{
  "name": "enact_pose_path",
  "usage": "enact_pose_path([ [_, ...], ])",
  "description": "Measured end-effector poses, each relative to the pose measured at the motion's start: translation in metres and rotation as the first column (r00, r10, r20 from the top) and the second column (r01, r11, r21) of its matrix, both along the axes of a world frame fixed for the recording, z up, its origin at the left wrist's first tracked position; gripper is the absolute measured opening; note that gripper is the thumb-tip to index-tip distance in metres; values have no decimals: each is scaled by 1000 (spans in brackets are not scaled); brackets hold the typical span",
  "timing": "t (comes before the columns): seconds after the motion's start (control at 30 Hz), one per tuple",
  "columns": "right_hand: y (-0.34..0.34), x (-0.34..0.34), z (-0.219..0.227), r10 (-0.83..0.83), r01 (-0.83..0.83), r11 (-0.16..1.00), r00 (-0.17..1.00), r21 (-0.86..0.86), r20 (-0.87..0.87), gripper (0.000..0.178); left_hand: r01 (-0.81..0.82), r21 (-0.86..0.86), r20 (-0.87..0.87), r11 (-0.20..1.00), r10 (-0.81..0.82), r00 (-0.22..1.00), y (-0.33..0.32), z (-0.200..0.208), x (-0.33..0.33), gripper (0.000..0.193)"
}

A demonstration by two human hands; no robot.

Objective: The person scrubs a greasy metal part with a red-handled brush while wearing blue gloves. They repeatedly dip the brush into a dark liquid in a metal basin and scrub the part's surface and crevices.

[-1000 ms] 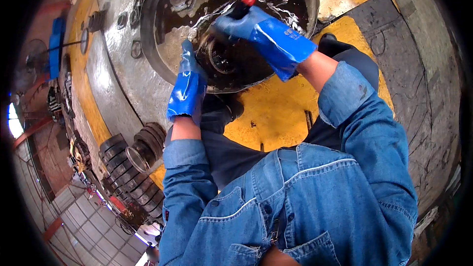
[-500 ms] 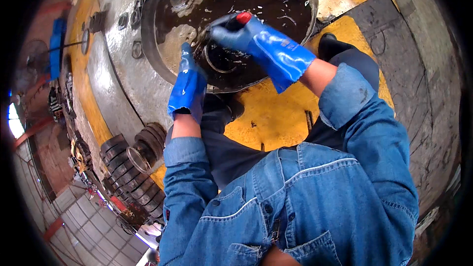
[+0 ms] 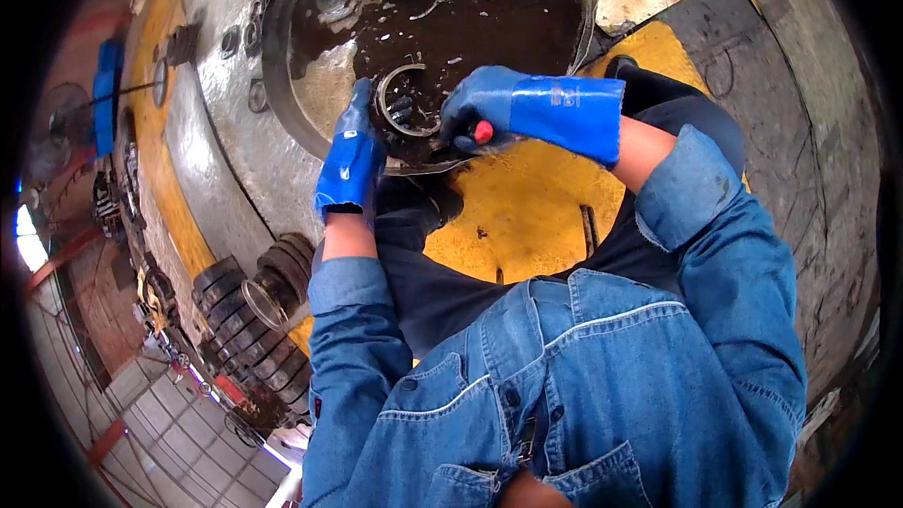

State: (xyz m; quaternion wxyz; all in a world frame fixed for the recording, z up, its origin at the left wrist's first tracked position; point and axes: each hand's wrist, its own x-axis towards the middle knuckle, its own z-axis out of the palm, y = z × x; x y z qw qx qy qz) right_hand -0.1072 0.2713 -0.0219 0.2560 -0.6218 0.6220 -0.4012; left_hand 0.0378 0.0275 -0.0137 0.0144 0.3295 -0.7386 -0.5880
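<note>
R hand (image 3: 489, 113) grip round red-handled tool (image 3: 483, 132), handle end toward viewer

I saw no packages, signs or screens anywhere in the head view. The only thing close to a label was a small pale printed mark on the cuff of the blue glove on the right hand (image 3: 489, 113), too blurred for me to make out its shape.

Stack of dark round bearing rings (image 3: 252, 306) lower left; blue fan (image 3: 105, 94) far left; yellow floor (image 3: 536, 216).
</note>
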Motion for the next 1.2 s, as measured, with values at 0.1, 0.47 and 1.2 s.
enact_pose_path([
  [0.1, -1, -8, 43, -101, 175, 900, 974, 399, -201, 22, 176, -217, 13, 960, -177, 984, -6, -2, 7, 42],
  [0.47, -14, 15, 30, -414, 213, 834, 852, 509, 322, 32, 31, -109, 66, 994, -24, 998, 20, 28, -4, 55],
  [1.2, 4, -34, 27, -692, 505, 702, 313, 503, 651, 46, -314, 170, 36, 934, 312, 949, -12, 13, -22, 64],
])
